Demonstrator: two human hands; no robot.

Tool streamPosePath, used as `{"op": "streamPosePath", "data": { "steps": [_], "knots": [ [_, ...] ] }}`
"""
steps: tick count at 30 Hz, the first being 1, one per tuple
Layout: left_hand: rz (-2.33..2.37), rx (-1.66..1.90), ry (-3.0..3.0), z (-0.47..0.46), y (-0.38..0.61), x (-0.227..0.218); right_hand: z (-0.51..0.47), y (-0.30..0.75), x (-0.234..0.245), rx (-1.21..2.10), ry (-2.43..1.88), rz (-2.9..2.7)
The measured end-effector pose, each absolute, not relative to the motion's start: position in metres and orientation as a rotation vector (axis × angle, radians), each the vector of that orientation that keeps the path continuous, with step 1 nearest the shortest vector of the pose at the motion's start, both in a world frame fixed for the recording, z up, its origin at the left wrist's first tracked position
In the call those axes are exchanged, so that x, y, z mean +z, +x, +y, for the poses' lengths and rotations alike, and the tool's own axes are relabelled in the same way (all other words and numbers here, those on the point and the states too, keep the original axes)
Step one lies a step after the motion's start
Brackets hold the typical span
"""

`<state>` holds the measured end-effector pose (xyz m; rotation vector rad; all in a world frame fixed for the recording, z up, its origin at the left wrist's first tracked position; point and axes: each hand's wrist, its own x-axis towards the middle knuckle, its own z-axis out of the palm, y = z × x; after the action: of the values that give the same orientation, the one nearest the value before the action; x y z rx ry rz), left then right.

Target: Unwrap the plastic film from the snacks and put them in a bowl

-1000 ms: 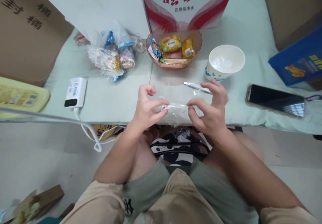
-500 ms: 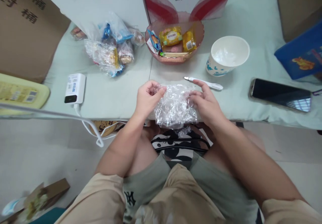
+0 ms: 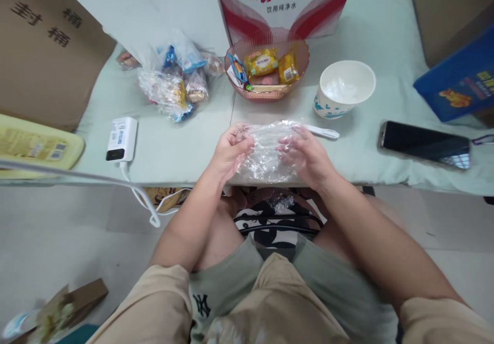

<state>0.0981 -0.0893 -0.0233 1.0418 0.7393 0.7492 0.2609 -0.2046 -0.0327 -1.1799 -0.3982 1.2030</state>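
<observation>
A crumpled sheet of clear plastic wrap [image 3: 266,151] is bunched between both my hands at the near edge of the pale green table [image 3: 181,143]. My left hand [image 3: 230,151] grips its left side with curled fingers. My right hand [image 3: 306,153] holds the right side, fingers closed into the wrap. A white utility knife [image 3: 323,132] lies just beyond my right hand. Behind it stands a white paper bowl [image 3: 346,92].
A pink bowl [image 3: 267,68] of wrapped snacks sits in front of a red-and-white carton [image 3: 285,1]. Bagged snacks [image 3: 175,84] lie at the back left, a white power bank [image 3: 121,138] with its cable at the left, a phone [image 3: 424,143] at the right, a blue folder [image 3: 459,81] beyond it.
The wrap, stretched thin between my fingertips a second ago, is now spread and crumpled into a bunch. Both hands have moved closer together over it.
</observation>
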Motion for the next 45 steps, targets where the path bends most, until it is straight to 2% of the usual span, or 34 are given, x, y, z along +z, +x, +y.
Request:
{"op": "streamPosePath", "data": {
  "steps": [8, 11, 14, 19, 21, 24, 27, 32, 36, 39, 42, 45],
  "knots": [
    [0.74, 0.377, 1.128, -0.092, 0.1, -0.016, -0.2, 0.264, -0.029, 1.223, -1.281, -0.533],
    [0.783, 0.403, 1.331, -0.09, 0.1, -0.016, -0.203, 0.272, -0.027, 1.202, -1.385, -0.659],
    [0.742, 0.466, 1.363, -0.088, 0.094, -0.014, -0.21, 0.278, -0.022, 1.184, -1.297, -0.66],
    [0.586, 0.342, 1.134, -0.085, 0.078, -0.002, -0.224, 0.294, -0.007, 1.479, -0.97, -0.701],
    [0.57, 0.244, 1.131, -0.084, 0.078, 0.0, -0.225, 0.3, -0.004, 1.545, -0.976, -0.757],
    [0.696, 0.24, 1.279, -0.083, 0.086, -0.006, -0.219, 0.302, -0.012, 1.354, -1.26, -0.791],
    [0.867, 0.391, 1.472, -0.084, 0.097, -0.017, -0.208, 0.3, -0.025, 1.154, -1.485, -0.71],
    [1.095, 0.829, 1.699, -0.086, 0.109, -0.016, -0.195, 0.306, -0.029, 0.9, -1.475, -0.592],
    [1.079, 0.733, 1.796, -0.099, 0.133, -0.005, -0.193, 0.306, -0.02, 0.764, -1.416, -0.674],
    [0.908, 0.703, 1.674, -0.106, 0.159, 0.001, -0.193, 0.298, -0.012, 1.07, -1.159, -0.59],
    [0.775, 0.471, 1.694, -0.106, 0.175, 0.008, -0.194, 0.293, -0.003, 1.439, -0.837, -0.339],
    [0.759, 0.355, 1.813, -0.096, 0.179, 0.02, -0.195, 0.298, 0.004, 1.555, -0.67, -0.135]
  ]
}}
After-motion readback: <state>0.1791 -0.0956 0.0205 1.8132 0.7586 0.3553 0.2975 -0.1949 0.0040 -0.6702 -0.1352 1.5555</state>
